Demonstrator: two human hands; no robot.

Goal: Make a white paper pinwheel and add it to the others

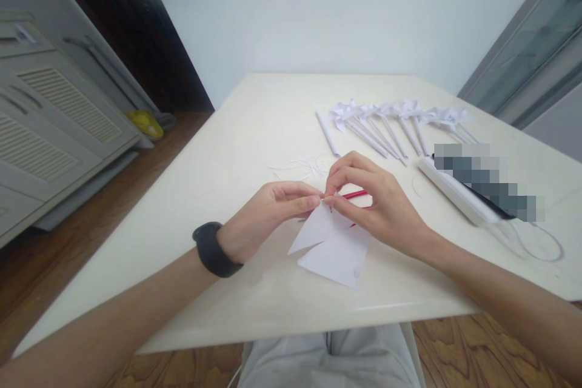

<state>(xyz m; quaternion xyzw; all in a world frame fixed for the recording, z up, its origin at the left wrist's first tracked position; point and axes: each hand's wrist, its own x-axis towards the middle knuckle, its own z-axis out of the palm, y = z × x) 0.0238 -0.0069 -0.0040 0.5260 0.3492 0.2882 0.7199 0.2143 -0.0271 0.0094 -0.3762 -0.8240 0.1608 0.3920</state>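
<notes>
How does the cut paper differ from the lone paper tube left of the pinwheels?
The cut paper is a slit sheet; the paper tube is rolled narrow. The cut paper is in the left hand and right hand; the paper tube lies on the table. Both are white.

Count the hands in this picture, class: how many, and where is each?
2: the left hand and the right hand, close together at the top of the white paper.

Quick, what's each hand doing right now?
Left hand: closed, fingertips pinching the paper near its top.
Right hand: closed, pinching the same paper there.
</notes>
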